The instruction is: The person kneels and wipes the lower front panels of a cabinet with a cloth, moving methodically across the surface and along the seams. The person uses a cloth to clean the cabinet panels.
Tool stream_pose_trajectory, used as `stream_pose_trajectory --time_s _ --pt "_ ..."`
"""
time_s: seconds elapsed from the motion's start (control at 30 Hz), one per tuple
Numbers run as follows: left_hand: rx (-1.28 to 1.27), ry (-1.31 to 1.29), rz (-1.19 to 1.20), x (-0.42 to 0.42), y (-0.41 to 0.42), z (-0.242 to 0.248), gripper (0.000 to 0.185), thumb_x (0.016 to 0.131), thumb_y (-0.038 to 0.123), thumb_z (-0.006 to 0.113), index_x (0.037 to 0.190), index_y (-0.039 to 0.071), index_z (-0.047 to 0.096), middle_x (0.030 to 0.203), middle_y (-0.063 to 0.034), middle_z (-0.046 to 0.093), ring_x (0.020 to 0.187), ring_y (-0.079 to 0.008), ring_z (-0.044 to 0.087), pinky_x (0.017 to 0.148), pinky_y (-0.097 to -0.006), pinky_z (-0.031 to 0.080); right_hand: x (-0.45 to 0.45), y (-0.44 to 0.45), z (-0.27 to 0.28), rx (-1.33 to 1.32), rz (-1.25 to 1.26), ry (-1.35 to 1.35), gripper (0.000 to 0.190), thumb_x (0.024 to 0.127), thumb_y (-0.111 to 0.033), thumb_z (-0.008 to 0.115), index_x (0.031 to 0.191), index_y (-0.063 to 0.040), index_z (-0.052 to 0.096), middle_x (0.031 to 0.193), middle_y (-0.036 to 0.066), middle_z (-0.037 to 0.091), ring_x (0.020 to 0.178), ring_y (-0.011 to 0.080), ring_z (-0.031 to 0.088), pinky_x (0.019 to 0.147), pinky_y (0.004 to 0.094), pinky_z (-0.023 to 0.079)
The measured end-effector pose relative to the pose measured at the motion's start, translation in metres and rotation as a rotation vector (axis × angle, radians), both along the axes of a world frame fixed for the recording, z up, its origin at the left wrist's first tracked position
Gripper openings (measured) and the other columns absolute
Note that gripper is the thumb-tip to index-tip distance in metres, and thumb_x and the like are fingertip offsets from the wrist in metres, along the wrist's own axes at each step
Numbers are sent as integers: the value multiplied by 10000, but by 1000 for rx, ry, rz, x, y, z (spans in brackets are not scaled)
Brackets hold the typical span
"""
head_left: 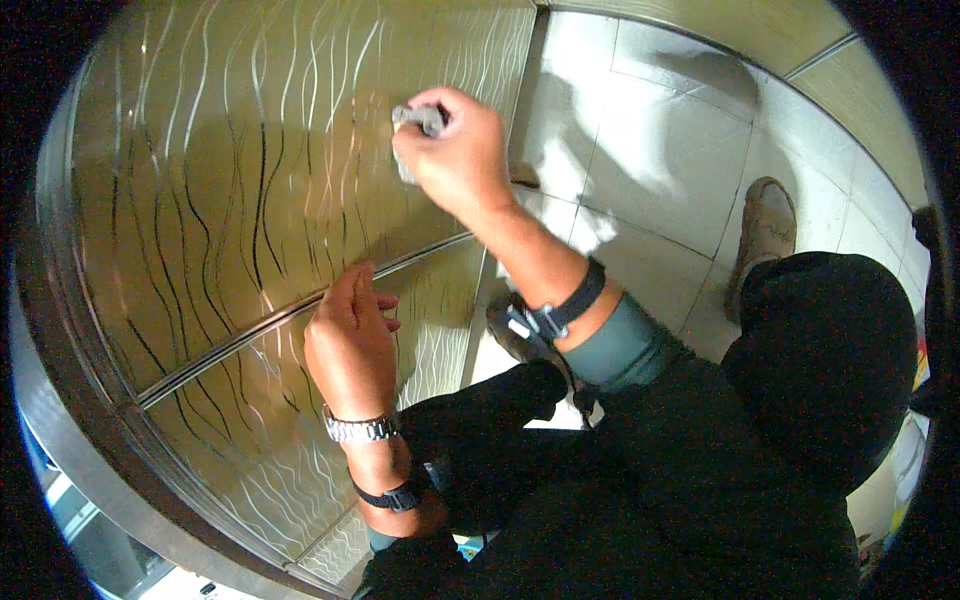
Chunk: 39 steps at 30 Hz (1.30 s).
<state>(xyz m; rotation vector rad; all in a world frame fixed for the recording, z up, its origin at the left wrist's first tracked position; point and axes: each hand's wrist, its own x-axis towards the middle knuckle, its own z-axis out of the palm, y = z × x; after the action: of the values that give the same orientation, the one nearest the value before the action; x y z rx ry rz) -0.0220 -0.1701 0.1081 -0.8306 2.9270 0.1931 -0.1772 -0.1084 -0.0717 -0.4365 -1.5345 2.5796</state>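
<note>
My right hand grips a crumpled grey cloth close against a glossy gold-toned wall panel patterned with wavy lines. Part of the cloth is hidden inside the fist. Lower down, my left hand is loosely curled beside a metal trim strip that crosses the panel. No object shows in that hand, and whether its fingertips touch the strip I cannot tell. A silver link wristwatch and a black strap circle the left arm. Another black strap with a buckle is around the right forearm.
Pale floor tiles meet the panel's edge on the right. A brown shoe stands on them, near a bent knee in black fabric. A dark curved metal frame borders the panel on the left. Shadows fall across the floor.
</note>
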Motion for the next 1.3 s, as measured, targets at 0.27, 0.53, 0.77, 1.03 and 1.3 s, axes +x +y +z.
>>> stream_pose_trajectory --time_s 0.27,0.53,0.77,1.03,1.3 --pt "-65 0 -28 -4 1 -3 286 1193 230 636 1269 63 855 885 -110 864 734 -220 835 705 -386 632 -1 0 7 3 63 -76 207 840 -120 882 995 -8 803 852 143 807 776 207 779 726 405 632" --pt "-6 13 -52 -3 3 -3 281 1189 232 631 1246 71 855 874 -108 862 724 -225 836 706 -394 638 -20 8 4 -19 -109 -34 181 870 -124 868 997 -13 800 897 164 826 823 265 812 779 430 645" --pt "-47 7 -44 0 2 -3 286 1187 243 633 1248 74 856 872 -108 863 727 -219 838 705 -400 638 -13 1 6 -45 -109 -82 158 867 -80 819 990 9 778 875 165 812 790 242 773 761 434 627" --pt "-60 -9 -30 -2 -3 -7 283 1189 222 617 1212 69 854 855 -112 856 731 -230 835 713 -408 641 1 1 14 -24 7 -11 133 852 -69 829 949 -7 763 808 164 768 746 278 777 711 433 615" --pt "-63 -23 -87 -5 -5 -7 279 1189 200 610 1197 49 845 846 -116 852 724 -231 835 705 -402 636 2 -2 12 118 -72 26 168 839 -87 840 959 7 769 878 203 803 840 324 815 803 442 643"
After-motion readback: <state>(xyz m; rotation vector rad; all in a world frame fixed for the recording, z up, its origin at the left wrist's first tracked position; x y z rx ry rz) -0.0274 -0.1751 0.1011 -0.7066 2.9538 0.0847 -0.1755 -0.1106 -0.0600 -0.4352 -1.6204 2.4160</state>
